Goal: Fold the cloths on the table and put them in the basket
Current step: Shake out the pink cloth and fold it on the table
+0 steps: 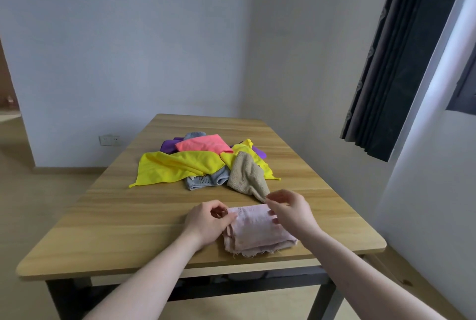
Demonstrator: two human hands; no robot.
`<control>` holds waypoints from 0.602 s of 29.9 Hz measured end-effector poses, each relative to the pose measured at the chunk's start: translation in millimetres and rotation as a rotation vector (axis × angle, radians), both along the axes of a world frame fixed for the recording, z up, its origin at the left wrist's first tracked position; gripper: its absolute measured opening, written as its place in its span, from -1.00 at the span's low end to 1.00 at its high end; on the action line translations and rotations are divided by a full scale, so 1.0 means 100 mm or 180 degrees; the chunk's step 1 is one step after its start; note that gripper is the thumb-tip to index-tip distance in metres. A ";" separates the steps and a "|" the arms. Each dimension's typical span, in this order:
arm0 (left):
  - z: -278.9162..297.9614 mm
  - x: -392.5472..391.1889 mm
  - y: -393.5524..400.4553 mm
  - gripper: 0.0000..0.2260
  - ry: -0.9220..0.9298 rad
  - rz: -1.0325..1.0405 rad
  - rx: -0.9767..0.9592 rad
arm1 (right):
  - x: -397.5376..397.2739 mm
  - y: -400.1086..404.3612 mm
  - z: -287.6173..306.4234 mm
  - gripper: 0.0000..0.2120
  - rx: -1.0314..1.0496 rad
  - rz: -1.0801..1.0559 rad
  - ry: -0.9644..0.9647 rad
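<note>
Fingers (231, 216) of the left hand (206, 224) are curled in, thumb and forefinger pinching the far left corner of the pale pink cloth (257, 232). Over on the other side, the right hand (291, 212) has its fingers bent too, thumb and forefinger nipping the far right corner of that same cloth, the other fingertips resting along its right edge. So both hands have hold of it, one at each far corner.

The pink cloth lies folded in layers near the front edge of the table (103, 216), a little right of the middle, its frayed hem toward the person and close to the table's front edge.

Further back, around the middle of the table, sits the heap of loose cloths. A beige cloth (247, 178) is nearest, its tip coming down just beside the right hand's fingertips. Left of it a grey cloth (206, 180) pokes out from under a big yellow cloth (170, 169), which spreads toward the left edge. On top at the back lies a coral pink cloth (201, 145), with a purple cloth (167, 147) showing beneath it, and another yellow one (244, 152) on the right side of the pile.

Behind the far right corner hangs a dark curtain (401, 62). A wall socket (109, 140) sits low on the wall, left of the table.
</note>
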State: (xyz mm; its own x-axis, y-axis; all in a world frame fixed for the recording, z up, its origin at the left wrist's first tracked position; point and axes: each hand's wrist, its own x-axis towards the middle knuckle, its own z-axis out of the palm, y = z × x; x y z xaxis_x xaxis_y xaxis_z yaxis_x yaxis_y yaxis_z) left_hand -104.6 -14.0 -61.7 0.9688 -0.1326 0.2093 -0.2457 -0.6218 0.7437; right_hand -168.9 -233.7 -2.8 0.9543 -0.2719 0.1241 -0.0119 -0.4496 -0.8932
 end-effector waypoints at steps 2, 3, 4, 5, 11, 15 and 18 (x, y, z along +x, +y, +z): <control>-0.02 0.01 0.00 -0.76 -0.0008 0.0030 0.0071 | -0.02 -0.21 -0.09 -0.84 -0.0599 -0.0384 -0.0110; -0.03 0.02 0.01 -0.77 -0.0003 0.0028 0.0071 | -0.03 -0.29 -0.16 -0.81 -0.0631 -0.0443 -0.0009; -0.03 0.03 0.00 -0.78 -0.0006 0.0010 0.0058 | -0.05 -0.35 -0.22 -0.76 -0.0556 -0.0436 0.0169; -0.04 0.04 0.01 -0.79 -0.0008 -0.0011 0.0029 | -0.06 -0.39 -0.28 -0.71 -0.0479 -0.0381 0.0352; -0.03 0.02 0.01 -0.75 -0.0019 -0.0011 -0.0109 | -0.01 -0.42 -0.30 -0.54 -0.0272 0.0039 0.0822; -0.02 0.00 0.02 -0.69 -0.0008 -0.0072 0.0013 | 0.03 -0.41 -0.31 -0.52 -0.0272 0.0154 0.1019; -0.02 -0.02 0.01 -0.69 -0.0018 -0.0070 0.0060 | 0.00 -0.37 -0.33 -0.60 -0.0194 0.0052 0.0891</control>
